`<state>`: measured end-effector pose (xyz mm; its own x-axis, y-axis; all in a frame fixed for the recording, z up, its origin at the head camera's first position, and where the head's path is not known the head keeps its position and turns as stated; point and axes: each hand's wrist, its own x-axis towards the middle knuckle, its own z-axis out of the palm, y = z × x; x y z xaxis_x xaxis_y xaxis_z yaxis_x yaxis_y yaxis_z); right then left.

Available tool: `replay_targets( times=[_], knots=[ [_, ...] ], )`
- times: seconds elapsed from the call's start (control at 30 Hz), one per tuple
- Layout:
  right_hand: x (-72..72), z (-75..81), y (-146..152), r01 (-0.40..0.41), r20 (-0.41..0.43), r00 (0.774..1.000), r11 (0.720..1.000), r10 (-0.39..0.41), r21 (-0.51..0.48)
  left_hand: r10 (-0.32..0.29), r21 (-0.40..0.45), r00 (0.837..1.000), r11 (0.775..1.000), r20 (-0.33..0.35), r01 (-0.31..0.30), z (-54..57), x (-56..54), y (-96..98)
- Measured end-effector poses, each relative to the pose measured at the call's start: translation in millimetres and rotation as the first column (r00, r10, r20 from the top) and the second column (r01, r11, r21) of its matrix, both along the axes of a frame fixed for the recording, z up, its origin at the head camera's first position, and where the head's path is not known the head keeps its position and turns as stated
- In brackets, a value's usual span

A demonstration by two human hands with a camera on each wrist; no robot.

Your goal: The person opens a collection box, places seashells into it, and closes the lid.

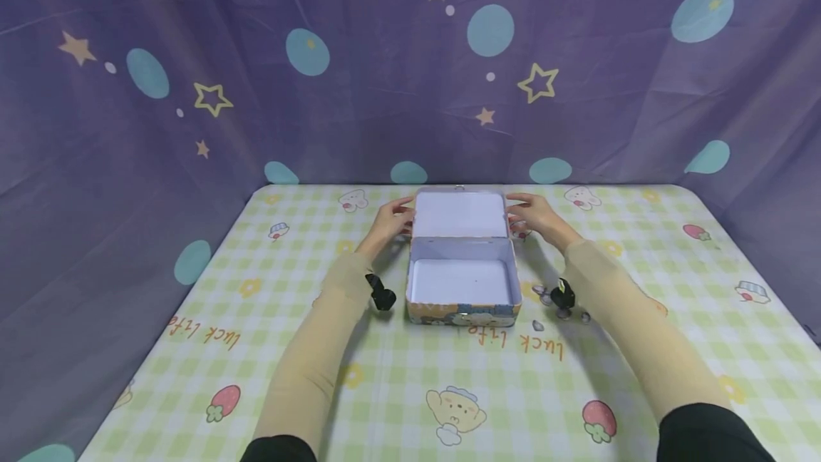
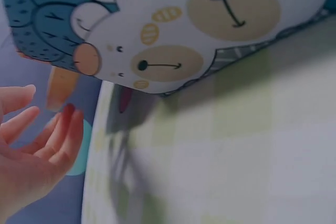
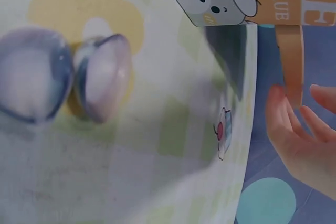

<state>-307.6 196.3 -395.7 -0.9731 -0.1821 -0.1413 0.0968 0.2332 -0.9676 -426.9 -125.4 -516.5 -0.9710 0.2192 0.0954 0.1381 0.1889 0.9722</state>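
Observation:
A printed tin box (image 1: pixel 465 318) with cartoon bears stands on the table, its hinged lid (image 1: pixel 460 214) raised at the back. Its white inside holds nothing in view. My left hand (image 1: pixel 393 223) is at the lid's left edge, thumb and fingers spread apart. On the opposite edge is my right hand (image 1: pixel 539 218), with fingertips right at the lid's rim. Both wrist views show loosely bent fingers around the lid's orange side (image 3: pixel 291 66), not closed on it.
Several clear glass pebbles (image 1: pixel 537 326) lie on the checked tablecloth (image 1: pixel 385 405), right of the box and below the right wrist. Two pebbles (image 3: pixel 102 80) look large in the right wrist view. A purple curtain (image 1: pixel 385 120) hangs behind the table.

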Motion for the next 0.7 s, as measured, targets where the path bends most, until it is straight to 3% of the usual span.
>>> replay_targets(
  times=[0.07, 0.13, 0.23, 0.33, 0.37, 0.53, 0.57, 0.7],
  knots=[
    [3.2, 3.0, 1.4, -0.008, -0.003, 1.0, 1.0, 0.008, 0.012, -0.004, -0.014, 1.0, 1.0, -0.014, 0.004, 19.3, 17.9, -0.7],
    [6.2, 5.7, 3.1, -0.018, -0.013, 1.0, 0.999, 0.019, 0.036, -0.018, -0.021, 0.999, 1.0, -0.05, 0.017, 30.4, 29.3, -2.8],
    [10.5, 8.4, 6.0, -0.033, -0.044, 0.998, 0.996, 0.037, 0.084, -0.021, -0.081, 0.999, 0.997, -0.047, 0.018, 57.7, 55.2, -2.0],
    [15.1, 10.4, 9.0, -0.035, -0.086, 0.995, 0.992, 0.046, 0.121, -0.02, -0.111, 0.998, 0.994, -0.067, 0.012, 72.4, 72.4, -0.1],
    [16.8, 10.9, 10.1, -0.037, -0.102, 0.993, 0.99, 0.052, 0.137, -0.007, -0.151, 0.998, 0.989, -0.055, -0.001, 83.9, 84.0, 2.5],
    [26.8, 14.5, 16.4, -0.043, -0.18, 0.98, 0.979, 0.08, 0.198, -0.011, -0.233, 0.993, 0.972, -0.119, -0.017, 114.7, 124.0, 7.3],
    [29.0, 15.5, 18.0, -0.043, -0.198, 0.976, 0.976, 0.087, 0.215, -0.001, -0.272, 0.995, 0.962, -0.098, -0.025, 127.3, 137.4, 10.4],
    [37.1, 19.0, 26.0, -0.038, -0.266, 0.957, 0.961, 0.113, 0.272, -0.021, -0.289, 0.998, 0.957, -0.062, 0.003, 149.0, 163.0, 11.8]
  ],
)
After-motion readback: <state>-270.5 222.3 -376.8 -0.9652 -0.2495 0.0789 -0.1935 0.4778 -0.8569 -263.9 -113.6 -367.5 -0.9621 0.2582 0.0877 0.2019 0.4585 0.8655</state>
